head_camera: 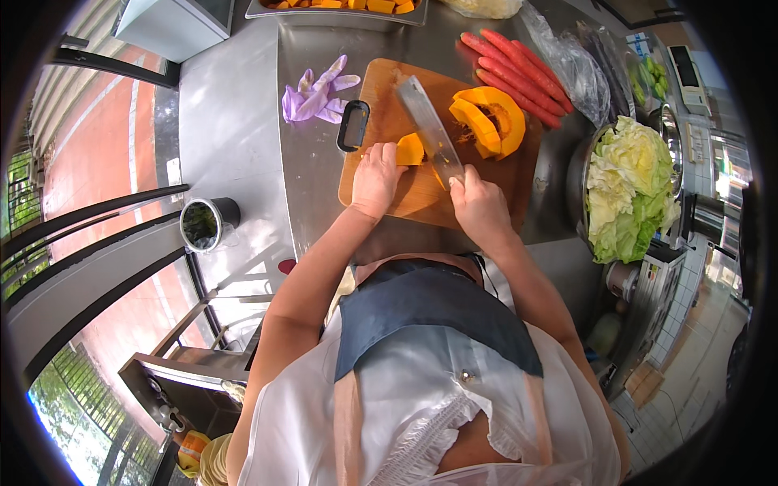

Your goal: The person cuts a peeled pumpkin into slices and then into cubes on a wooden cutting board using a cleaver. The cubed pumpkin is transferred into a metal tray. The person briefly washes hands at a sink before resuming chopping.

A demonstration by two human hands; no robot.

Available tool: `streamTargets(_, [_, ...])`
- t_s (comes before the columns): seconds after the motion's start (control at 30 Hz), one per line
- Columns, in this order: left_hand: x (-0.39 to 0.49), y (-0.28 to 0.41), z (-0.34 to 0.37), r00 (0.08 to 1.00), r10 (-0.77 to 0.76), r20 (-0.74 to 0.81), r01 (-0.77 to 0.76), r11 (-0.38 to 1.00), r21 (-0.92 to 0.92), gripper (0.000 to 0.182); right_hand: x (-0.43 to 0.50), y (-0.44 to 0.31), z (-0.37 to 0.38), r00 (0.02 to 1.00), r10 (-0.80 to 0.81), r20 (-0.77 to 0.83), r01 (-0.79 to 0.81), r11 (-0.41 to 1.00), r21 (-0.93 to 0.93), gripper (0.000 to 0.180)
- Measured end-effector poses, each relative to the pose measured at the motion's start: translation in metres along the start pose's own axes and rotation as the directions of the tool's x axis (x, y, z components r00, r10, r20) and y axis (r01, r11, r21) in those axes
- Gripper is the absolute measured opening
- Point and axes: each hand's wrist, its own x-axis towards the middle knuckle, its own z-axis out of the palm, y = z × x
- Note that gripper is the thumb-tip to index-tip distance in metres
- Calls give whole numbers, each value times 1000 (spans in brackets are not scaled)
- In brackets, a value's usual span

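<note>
On a wooden cutting board with a black-rimmed handle, my left hand holds down a chunk of orange pumpkin. The handle of a broad cleaver is in the grip of my right hand. Its blade stands just right of the chunk and points away from me. A sliver of pumpkin shows beside the blade near my right hand. Farther right on the board rests a larger cut pumpkin piece, its hollow with stringy pulp exposed.
Purple gloves lie left of the board. Several red carrots and a clear plastic bag are at the back right. A metal bowl of cabbage leaves stands right. A metal tray holds pumpkin cubes. A bin stands left.
</note>
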Motion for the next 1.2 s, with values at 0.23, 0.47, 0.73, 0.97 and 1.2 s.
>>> streamTargets(0.23, [-3, -2, 0, 998, 25, -49, -27, 999, -30, 38, 8, 1, 23, 995, 49, 82, -48, 999, -6, 18])
streamTargets(0.47, [-9, -3, -2, 993, -12, -114, 2, 996, -89, 28, -2, -6, 6, 992, -128, -21, 128, 991, 24, 18])
streamTargets(0.73, [-7, -3, -1, 998, -55, -36, 54, 998, -16, 20, 0, -10, 29, 993, -112, 20, 113, 993, -38, 18])
streamTargets(0.97, [3, 27, -23, 970, -226, 88, 242, 916, -318, 20, -25, -17, -11, 982, -62, -177, 57, 998, -38, 14])
streamTargets(1.2, [30, 27, -20, 950, -135, 280, 304, 594, -745, 30, -36, -26, -11, 972, 67, -226, -23, 981, 194, 17])
